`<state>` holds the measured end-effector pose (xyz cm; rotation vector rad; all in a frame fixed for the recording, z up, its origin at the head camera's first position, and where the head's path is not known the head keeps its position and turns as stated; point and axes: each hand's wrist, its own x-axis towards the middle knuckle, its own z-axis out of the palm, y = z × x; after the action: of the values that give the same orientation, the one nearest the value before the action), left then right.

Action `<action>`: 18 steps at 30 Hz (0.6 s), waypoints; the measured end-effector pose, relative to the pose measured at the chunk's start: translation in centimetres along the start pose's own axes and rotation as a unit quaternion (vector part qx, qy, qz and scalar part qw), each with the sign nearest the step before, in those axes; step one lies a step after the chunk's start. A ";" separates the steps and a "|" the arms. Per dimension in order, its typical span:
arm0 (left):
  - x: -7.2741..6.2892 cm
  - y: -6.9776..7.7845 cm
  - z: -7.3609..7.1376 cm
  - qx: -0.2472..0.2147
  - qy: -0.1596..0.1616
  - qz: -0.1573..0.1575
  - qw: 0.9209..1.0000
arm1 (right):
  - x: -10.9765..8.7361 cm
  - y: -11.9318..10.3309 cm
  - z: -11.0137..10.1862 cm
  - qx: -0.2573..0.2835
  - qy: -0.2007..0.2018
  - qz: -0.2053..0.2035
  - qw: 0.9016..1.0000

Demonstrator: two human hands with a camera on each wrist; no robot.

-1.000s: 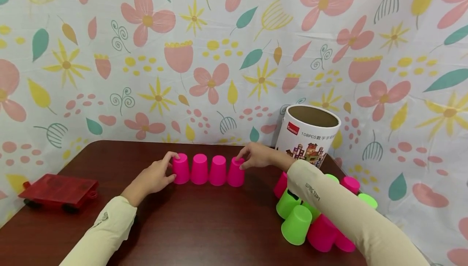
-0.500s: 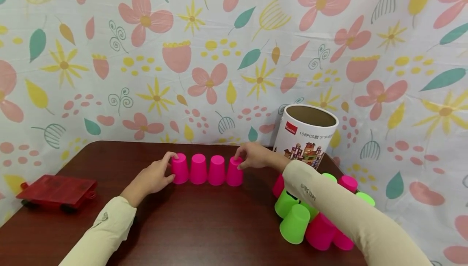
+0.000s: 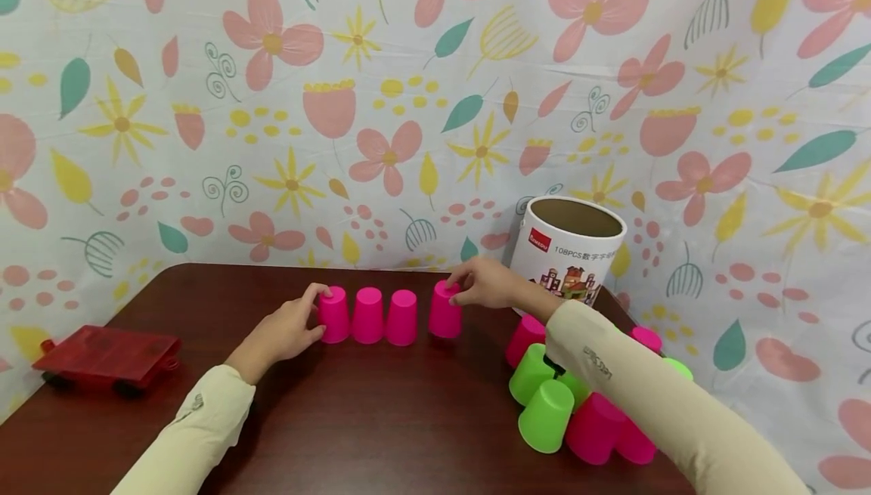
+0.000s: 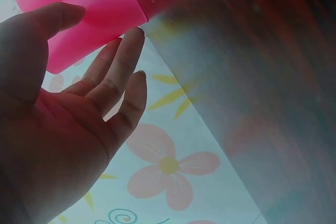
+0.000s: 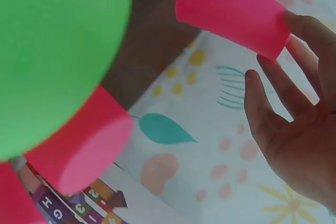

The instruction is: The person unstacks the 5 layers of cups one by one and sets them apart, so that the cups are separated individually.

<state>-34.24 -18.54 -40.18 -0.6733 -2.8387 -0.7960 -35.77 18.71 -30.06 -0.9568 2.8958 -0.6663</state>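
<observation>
Three upside-down pink cups stand side by side at the back of the brown table (image 3: 381,419). My left hand (image 3: 284,325) holds the leftmost cup (image 3: 335,321), thumb on one side and fingers at the other; the left wrist view shows this cup (image 4: 100,19) close up. To its right are the middle cup (image 3: 368,317) and another pink cup (image 3: 402,320). My right hand (image 3: 485,283) pinches a separate pink cup (image 3: 444,315) near its raised base, with a dark shadow under the rim. In the right wrist view, fingertips meet this cup (image 5: 233,17) at its narrow end.
Several green cups (image 3: 546,416) and pink cups (image 3: 596,427) crowd the table's right side, partly under my right sleeve (image 3: 633,382). Behind them stands a white printed bucket (image 3: 568,253). A red toy cart (image 3: 109,359) sits at the left. A floral curtain (image 3: 422,49) backs the table.
My right hand has moved slightly right and up with its pink cup, widening the gap to the other three. The left hand stays on the leftmost cup.
</observation>
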 end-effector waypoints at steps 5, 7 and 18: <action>0.0 0.1 0.1 -0.002 0.002 0.003 1.000 | -2.1 -0.5 -1.6 0.021 0.091 -0.034 0.995; 0.0 0.1 0.1 -0.005 0.001 0.006 1.000 | -3.2 -0.7 -2.2 0.026 0.124 -0.046 0.991; 0.2 0.1 0.0 0.006 -0.003 -0.005 1.000 | -10.8 -2.1 -4.5 0.055 0.235 -0.103 0.965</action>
<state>-34.40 -18.35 -40.03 -0.6614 -2.8526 -0.7784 -26.48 25.13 -26.39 -1.2456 3.1232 -1.2058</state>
